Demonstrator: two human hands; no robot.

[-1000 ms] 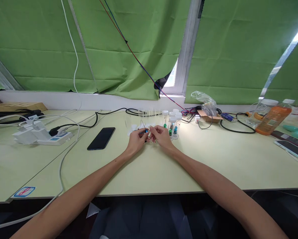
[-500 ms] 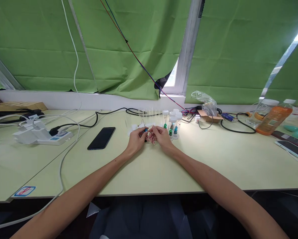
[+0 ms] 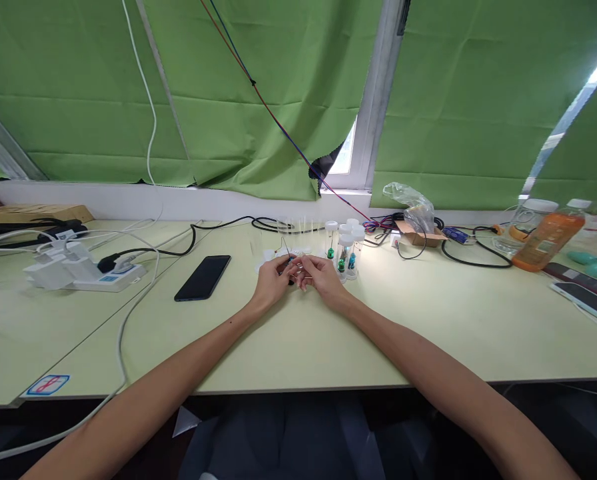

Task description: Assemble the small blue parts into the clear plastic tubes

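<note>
My left hand (image 3: 272,279) pinches a small blue part (image 3: 291,258) with a thin dark wire sticking up from it. My right hand (image 3: 322,275) meets it fingertip to fingertip, its thumb and forefinger pressed together; what they grip is hidden. Something dark shows below the fingers, too small to name. Just right of my right hand stand several clear capped tubes (image 3: 346,248) with green and blue parts inside. Behind my hands, clear open tubes (image 3: 306,229) stand upright, hard to make out against the wall.
A black phone (image 3: 202,278) lies left of my hands, and a white power strip (image 3: 109,280) with plugs and cables farther left. At the back right are a small cardboard box (image 3: 423,233) with a plastic bag and an orange bottle (image 3: 548,240). A white cable crosses the table's left side.
The fingers of both hands have shifted slightly and drawn closer together around the small blue part, covering more of it. Its wire has tilted a little to the left.
</note>
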